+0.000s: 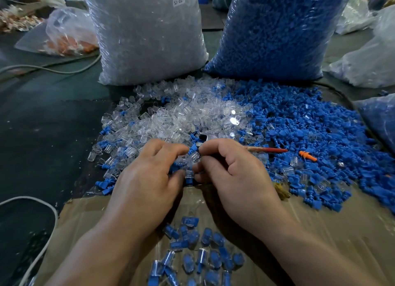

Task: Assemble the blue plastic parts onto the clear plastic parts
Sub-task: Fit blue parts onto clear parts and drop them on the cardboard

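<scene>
Left hand (147, 179): fingers curled round a clump of blue parts (177, 166), forefinger stretched toward the right hand.
Right hand (232, 174): forefinger and thumb pinch a clear part (195, 157); the other fingers are folded in.
Meeting point: the two hands are knuckle to knuckle at the middle of the tabletop (53, 125), fingertips almost touching. The clear part sits between them, just beside the clump of blue parts. Whether any blue part is already seated in it cannot be told.
Clear heap (181, 114): loose clear parts spread just beyond the hands, toward the far edge, with a few blue ones mixed in along its left and near sides.
Blue heap (310, 132): loose blue parts touching the clear heap on its right and running toward the right edge.
Finished pieces (198, 253): clear shells with blue inside, lying together at the near edge between the forearms, on a sheet of cardboard (331, 232).
Clear sack (147, 35): a tall bag of clear parts standing upright behind the clear heap, with a label (178, 1) reading SJ-017.
Blue sack (275, 29): a tall bag of blue parts standing upright behind the blue heap, just beside the clear sack.
Orange part (307, 155): lies on the blue heap to the right of the right hand.
Red-tipped stick (267, 150): lies flat between the right hand and the orange part.
Cable (49, 70): runs across the tabletop along the left side.
Bag of orange pieces (68, 33): slumped at the far left corner.
</scene>
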Available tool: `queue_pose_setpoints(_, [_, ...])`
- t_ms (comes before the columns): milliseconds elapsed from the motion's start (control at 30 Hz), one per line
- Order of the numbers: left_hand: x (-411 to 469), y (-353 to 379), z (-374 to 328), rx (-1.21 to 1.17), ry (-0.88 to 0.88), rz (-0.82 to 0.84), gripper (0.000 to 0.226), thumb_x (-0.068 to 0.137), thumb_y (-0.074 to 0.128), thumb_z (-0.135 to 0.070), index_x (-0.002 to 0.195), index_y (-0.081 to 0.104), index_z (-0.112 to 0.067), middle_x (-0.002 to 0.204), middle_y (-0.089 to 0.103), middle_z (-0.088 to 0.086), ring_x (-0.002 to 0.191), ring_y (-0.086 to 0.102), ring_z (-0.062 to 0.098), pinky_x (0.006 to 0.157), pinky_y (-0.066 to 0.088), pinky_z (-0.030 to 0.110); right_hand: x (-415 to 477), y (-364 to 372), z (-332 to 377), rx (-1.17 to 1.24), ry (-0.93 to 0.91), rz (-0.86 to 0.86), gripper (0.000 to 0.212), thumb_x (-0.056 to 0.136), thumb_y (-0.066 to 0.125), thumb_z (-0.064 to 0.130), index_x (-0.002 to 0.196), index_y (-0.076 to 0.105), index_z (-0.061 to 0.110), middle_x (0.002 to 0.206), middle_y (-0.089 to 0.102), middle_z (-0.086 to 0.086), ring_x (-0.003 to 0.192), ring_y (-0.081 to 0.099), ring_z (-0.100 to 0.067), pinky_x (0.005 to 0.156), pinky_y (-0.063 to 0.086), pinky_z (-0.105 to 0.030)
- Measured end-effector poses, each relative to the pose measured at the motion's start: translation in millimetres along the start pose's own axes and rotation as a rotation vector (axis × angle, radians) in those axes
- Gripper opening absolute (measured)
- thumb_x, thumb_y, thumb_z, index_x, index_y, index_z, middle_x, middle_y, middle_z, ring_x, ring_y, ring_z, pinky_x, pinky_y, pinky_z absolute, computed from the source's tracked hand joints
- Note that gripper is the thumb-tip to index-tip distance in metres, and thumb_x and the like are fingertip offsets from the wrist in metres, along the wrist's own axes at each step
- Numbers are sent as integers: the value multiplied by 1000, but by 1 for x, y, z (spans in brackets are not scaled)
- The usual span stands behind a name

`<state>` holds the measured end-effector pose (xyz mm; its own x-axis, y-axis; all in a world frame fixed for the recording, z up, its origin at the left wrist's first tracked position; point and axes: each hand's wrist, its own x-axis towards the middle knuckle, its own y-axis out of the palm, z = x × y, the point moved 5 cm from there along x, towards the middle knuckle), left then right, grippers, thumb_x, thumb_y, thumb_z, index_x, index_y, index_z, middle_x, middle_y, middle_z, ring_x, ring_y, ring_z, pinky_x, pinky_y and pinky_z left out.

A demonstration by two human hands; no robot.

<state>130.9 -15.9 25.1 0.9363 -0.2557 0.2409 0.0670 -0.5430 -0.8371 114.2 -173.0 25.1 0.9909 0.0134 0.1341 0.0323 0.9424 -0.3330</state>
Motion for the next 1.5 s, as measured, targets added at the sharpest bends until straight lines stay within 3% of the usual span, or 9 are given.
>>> queue_pose_setpoints(167, [1, -2, -3, -160, 13, -25, 27, 91, 63, -23, 115, 68, -35, 104, 56, -30, 103, 53, -13, 81, 37, -1, 2, -3, -6, 227, 87, -9, 20, 98, 57, 14, 96, 65, 31, 92, 71, 3, 85, 72, -11, 75, 60, -29])
queue_pose_setpoints(500, [-3, 2, 2, -542, -201, -62, 23, 88, 72, -20, 87, 71, -43, 85, 70, -24, 74, 65, -6, 60, 48, 7, 1, -13, 0, 283, 89, -52, 12, 98, 57, 21, 96, 60, 32, 84, 72, 2, 77, 72, -15, 67, 60, -29])
queue_pose_setpoints(700, [-7, 13, 7, -901, -334, 5, 7, 85, 73, -25, 88, 73, -32, 59, 62, -4, 49, 53, 10, 44, 44, 20, -5, -13, 1, 825, 304, 82, 10, 80, 68, 20, 89, 67, 17, 73, 69, -18, 61, 69, -28, 56, 57, -30])
queue_pose_setpoints(833, [-8, 10, 6, -1013, -363, 29, 28, 64, 71, -45, 86, 73, -26, 58, 60, 3, 45, 48, 12, 40, 39, 19, -6, -13, -1, 941, 358, 74, 29, 71, 70, 3, 100, 66, 2, 76, 69, -16, 66, 69, -25, 60, 60, -30])
queue_pose_setpoints(967, [-9, 10, 2, -1032, -372, 33, 4, 82, 72, -24, 83, 72, -27, 59, 61, 5, 45, 46, 14, 38, 38, 18, -6, -15, 0, 576, 302, 75, 25, 83, 68, -3, 93, 74, 19, 81, 71, -2, 70, 70, -21, 64, 59, -30])
queue_pose_setpoints(1067, [-11, 10, -1, -973, -347, 10, 20, 87, 70, -15, 89, 73, -35, 59, 62, -1, 46, 51, 9, 40, 41, 16, -9, -15, 6, 109, 172, 102, 24, 86, 72, 15, 95, 67, 36, 85, 71, 9, 73, 71, -10, 65, 60, -27])
queue_pose_setpoints(1200, [-12, 8, -6, -898, -315, -32, 25, 90, 69, -14, 90, 73, -39, 72, 71, -4, 52, 61, 8, 45, 49, 18, -10, -13, 17, -324, -60, 72, 30, 89, 67, 29, 95, 58, 57, 101, 60, 27, 95, 56, 11, 80, 40, -1])
queue_pose_setpoints(1333, [-12, 8, -6, -773, -262, -55, 22, 88, 72, -22, 94, 71, -43, 82, 74, -7, 67, 70, 13, 61, 62, 29, -10, -11, 18, -458, -176, 53, 20, 89, 64, 30, 105, 58, 40, 96, 57, 20, 99, 50, 2, 86, 37, -12])
queue_pose_setpoints(1500, [-12, 7, -9, -699, -228, -82, 23, 87, 73, -25, 96, 69, -46, 80, 73, -7, 70, 69, 25, 60, 62, 46, -11, -14, 20, -510, -263, 11, 11, 89, 67, 28, 98, 65, 33, 94, 58, 16, 89, 53, -3, 80, 40, -20])
